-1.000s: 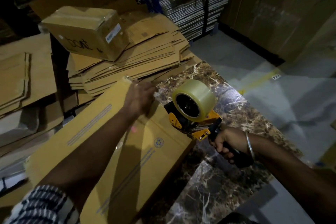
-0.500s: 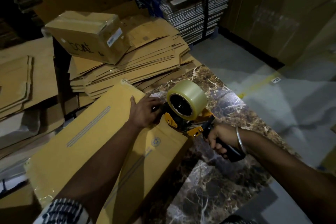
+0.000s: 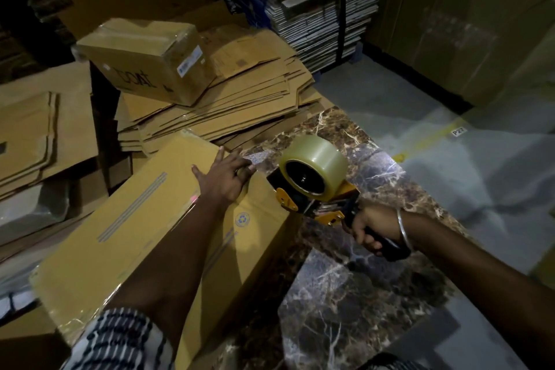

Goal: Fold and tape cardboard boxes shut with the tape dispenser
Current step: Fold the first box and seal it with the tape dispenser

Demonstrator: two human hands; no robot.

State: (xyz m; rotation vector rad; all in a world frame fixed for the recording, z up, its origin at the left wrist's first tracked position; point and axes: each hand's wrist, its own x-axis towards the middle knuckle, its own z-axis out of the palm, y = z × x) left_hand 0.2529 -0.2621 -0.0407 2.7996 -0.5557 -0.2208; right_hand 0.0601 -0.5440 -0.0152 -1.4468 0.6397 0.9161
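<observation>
Cardboard box (image 3: 168, 228) near end cut off beneath left hand (image 3: 223, 179).

Head camera looks down, close over marble table (image 3: 345, 294).

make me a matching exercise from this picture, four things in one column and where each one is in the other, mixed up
1. tape dispenser
2. left hand
3. sealed small box
4. bangle

A. on the stack of flat cardboard
B. on the right wrist
C. flat on the long box
D. gripped by the right hand

Pairs: 1-D, 2-C, 3-A, 4-B
</observation>
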